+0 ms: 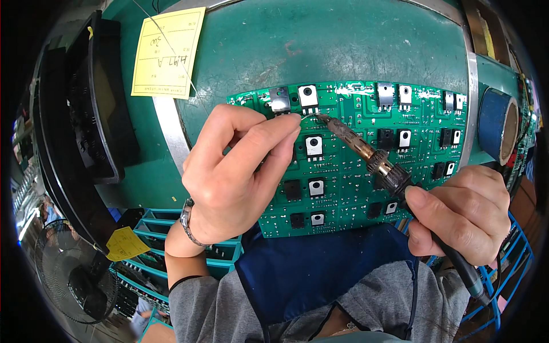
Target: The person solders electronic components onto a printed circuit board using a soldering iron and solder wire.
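Note:
A green circuit board (354, 166) lies on the green worktop, carrying rows of black and silver flat components. My right hand (463, 217) is wrapped around the dark handle of a soldering iron (394, 180), which slants up and left. Its tip meets the board just below the legs of a silver-faced component (307, 98) in the far row. Beside that tip, my left hand (234, 166) has thumb and forefinger pinched together. A thin solder wire (193, 86) runs down from the upper left to this hand; its end between the fingertips is hard to make out.
A yellow handwritten tag (166, 54) lies at the far left. Black bins (108, 103) stand along the left side. A blue tape roll (497, 126) sits right of the board, past a metal strip (472, 108). Lower left are teal racks (163, 228) and a fan (74, 274).

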A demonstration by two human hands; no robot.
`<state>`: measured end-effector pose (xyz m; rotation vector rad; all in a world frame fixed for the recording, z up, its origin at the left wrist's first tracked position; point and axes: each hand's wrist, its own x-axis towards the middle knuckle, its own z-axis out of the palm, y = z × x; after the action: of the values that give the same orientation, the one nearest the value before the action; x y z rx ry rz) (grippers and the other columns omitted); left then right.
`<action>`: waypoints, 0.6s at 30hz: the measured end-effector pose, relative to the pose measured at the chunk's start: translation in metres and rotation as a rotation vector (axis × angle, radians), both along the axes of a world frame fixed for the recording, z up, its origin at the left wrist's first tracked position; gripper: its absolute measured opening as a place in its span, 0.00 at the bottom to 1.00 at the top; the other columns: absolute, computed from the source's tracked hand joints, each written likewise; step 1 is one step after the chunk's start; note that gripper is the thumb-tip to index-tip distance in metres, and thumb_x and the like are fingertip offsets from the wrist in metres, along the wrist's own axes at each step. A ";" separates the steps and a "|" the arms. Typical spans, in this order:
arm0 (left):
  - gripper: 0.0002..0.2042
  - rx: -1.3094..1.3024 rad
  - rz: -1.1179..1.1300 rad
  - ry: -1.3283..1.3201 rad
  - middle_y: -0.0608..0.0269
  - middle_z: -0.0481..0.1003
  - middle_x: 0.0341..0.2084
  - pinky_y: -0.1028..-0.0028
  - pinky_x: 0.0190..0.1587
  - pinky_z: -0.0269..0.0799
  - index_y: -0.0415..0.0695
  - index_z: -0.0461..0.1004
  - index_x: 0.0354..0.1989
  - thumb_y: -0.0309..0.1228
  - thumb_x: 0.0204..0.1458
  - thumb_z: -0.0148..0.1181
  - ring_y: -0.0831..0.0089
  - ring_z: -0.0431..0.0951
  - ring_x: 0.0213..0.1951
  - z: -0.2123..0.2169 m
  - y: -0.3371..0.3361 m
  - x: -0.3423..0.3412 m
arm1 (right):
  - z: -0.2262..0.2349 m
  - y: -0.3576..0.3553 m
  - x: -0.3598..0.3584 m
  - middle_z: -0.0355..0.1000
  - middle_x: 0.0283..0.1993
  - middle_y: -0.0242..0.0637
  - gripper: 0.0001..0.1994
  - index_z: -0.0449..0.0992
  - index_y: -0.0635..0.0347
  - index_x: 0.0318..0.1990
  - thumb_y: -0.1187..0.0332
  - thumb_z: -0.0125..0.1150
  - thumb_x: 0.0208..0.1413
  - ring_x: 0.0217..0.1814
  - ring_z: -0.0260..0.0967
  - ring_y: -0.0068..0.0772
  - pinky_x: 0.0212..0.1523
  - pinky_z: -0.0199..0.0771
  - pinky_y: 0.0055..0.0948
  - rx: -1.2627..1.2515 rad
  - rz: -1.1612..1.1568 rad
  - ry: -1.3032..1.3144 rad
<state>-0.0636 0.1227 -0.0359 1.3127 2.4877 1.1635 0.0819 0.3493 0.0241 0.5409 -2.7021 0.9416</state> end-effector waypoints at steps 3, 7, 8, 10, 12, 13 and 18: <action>0.11 -0.005 -0.006 -0.007 0.69 0.71 0.27 0.84 0.23 0.60 0.42 0.84 0.37 0.16 0.43 0.70 0.85 0.65 0.23 0.000 0.001 0.000 | 0.000 0.000 0.000 0.71 0.21 0.31 0.15 0.80 0.69 0.38 0.64 0.69 0.52 0.17 0.67 0.24 0.14 0.57 0.21 -0.003 0.009 -0.008; 0.11 -0.024 -0.007 -0.006 0.69 0.70 0.27 0.84 0.23 0.61 0.42 0.84 0.37 0.17 0.43 0.71 0.85 0.66 0.23 0.000 0.001 0.001 | 0.002 0.000 0.000 0.71 0.22 0.31 0.15 0.80 0.69 0.39 0.64 0.69 0.53 0.17 0.67 0.24 0.14 0.57 0.22 -0.001 0.005 -0.025; 0.11 -0.025 -0.007 -0.006 0.69 0.70 0.27 0.84 0.23 0.61 0.42 0.84 0.37 0.17 0.43 0.71 0.85 0.66 0.23 -0.001 0.001 0.001 | 0.002 0.000 0.000 0.72 0.22 0.31 0.15 0.80 0.69 0.40 0.64 0.69 0.53 0.17 0.67 0.25 0.15 0.57 0.22 0.004 0.006 -0.034; 0.11 0.002 -0.025 0.025 0.68 0.70 0.27 0.83 0.22 0.61 0.42 0.84 0.37 0.17 0.44 0.71 0.84 0.66 0.23 -0.003 0.001 0.001 | 0.002 0.000 0.000 0.72 0.22 0.31 0.15 0.80 0.69 0.40 0.64 0.69 0.52 0.17 0.67 0.25 0.15 0.57 0.22 0.002 0.007 -0.033; 0.11 0.010 -0.036 0.039 0.68 0.70 0.27 0.83 0.22 0.60 0.42 0.84 0.37 0.17 0.43 0.71 0.84 0.66 0.22 -0.004 0.001 0.000 | 0.003 0.000 0.001 0.72 0.22 0.31 0.15 0.80 0.69 0.40 0.64 0.69 0.52 0.18 0.67 0.25 0.15 0.57 0.22 0.002 0.006 -0.033; 0.11 0.016 -0.046 0.055 0.68 0.70 0.27 0.83 0.22 0.60 0.42 0.84 0.37 0.18 0.43 0.72 0.84 0.66 0.22 -0.003 0.000 -0.001 | 0.003 -0.001 0.001 0.71 0.21 0.31 0.15 0.80 0.69 0.40 0.64 0.69 0.52 0.17 0.67 0.25 0.15 0.57 0.22 0.002 0.000 -0.033; 0.11 -0.008 -0.008 -0.127 0.66 0.69 0.27 0.81 0.23 0.64 0.40 0.83 0.36 0.16 0.43 0.70 0.79 0.69 0.24 0.014 -0.005 -0.003 | 0.002 -0.004 0.005 0.71 0.20 0.31 0.15 0.80 0.68 0.39 0.64 0.69 0.51 0.16 0.66 0.25 0.15 0.57 0.23 0.025 -0.023 -0.014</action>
<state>-0.0668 0.1177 -0.0219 1.2058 2.3932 1.1941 0.0866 0.3457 0.0256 0.5096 -2.7300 0.9102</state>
